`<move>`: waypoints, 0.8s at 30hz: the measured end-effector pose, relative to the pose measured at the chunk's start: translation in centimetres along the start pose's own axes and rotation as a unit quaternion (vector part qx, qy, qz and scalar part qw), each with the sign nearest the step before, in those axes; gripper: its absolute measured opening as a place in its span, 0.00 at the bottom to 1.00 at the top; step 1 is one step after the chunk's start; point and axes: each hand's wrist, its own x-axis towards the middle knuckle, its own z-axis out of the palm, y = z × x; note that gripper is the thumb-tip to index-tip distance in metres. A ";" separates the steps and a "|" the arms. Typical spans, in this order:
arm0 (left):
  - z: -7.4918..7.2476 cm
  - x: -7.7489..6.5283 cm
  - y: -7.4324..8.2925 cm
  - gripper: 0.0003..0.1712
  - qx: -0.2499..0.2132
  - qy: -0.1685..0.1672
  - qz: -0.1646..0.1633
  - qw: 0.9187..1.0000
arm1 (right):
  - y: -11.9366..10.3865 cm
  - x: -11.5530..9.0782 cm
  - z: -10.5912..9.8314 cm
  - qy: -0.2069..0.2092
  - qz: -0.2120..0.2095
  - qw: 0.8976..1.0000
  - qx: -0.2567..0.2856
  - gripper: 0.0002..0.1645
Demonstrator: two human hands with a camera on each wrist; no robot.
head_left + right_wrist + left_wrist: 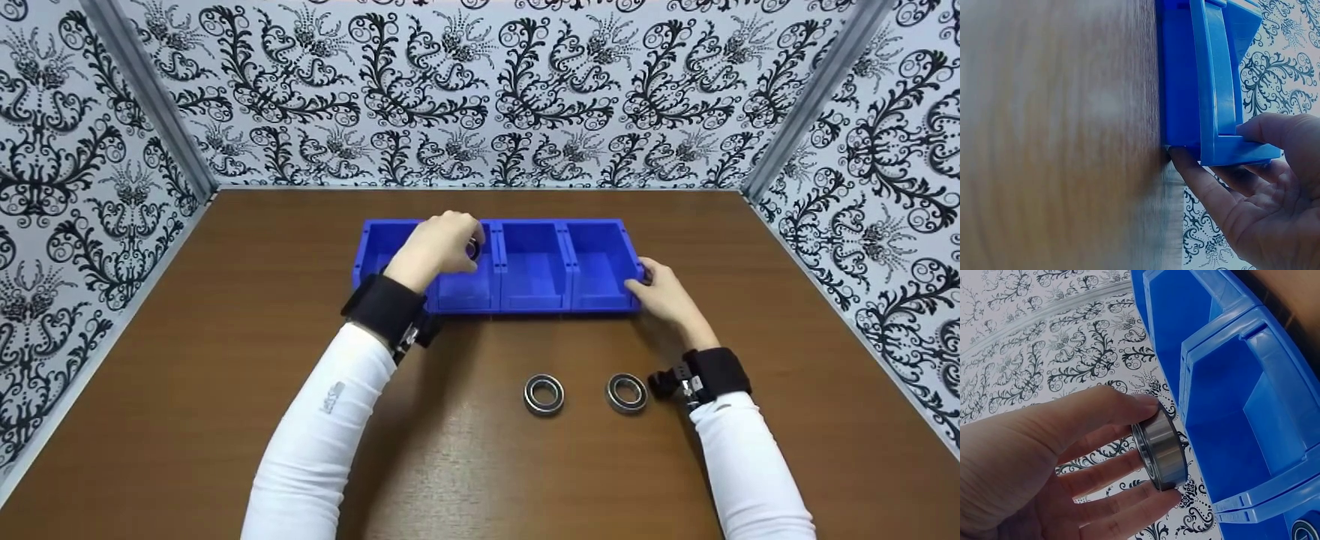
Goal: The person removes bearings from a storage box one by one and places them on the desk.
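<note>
My left hand (445, 238) pinches a ball bearing (1163, 449) between thumb and fingers, holding it above the blue divided bin (534, 303). The left wrist view shows the bearing on edge beside the compartments, touching none of them. At the bin's right end, my right hand (666, 298) grips the side wall, thumb over the rim and fingers against the outside. Part of another bearing (1304, 532) shows in a compartment at the corner of the left wrist view. My left forearm and hand hide part of the left compartments in the head view.
Two more bearings lie flat on the brown table (187, 360) in front of the bin: one bearing (544, 394) near the middle, another bearing (626, 394) close to my right wrist. Patterned walls (465, 97) enclose the table at the back and sides.
</note>
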 end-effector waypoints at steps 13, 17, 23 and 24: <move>0.3 -1.5 0.3 0.22 -0.002 -0.006 0.015 1.000 | -0.4 -0.2 -0.1 -0.009 0.007 1.000 -0.009 0.28; 0.3 -2.1 0.3 0.21 -0.009 -0.002 0.019 1.000 | -0.1 -0.1 -0.2 -0.008 0.001 1.000 -0.012 0.28; 0.5 -2.9 0.5 0.18 -0.012 0.000 0.022 1.000 | 0.3 0.0 -0.3 -0.009 -0.006 1.000 -0.009 0.28; 0.6 -3.0 0.5 0.19 -0.012 0.000 0.024 1.000 | 0.4 0.1 -0.3 -0.007 -0.008 1.000 -0.011 0.28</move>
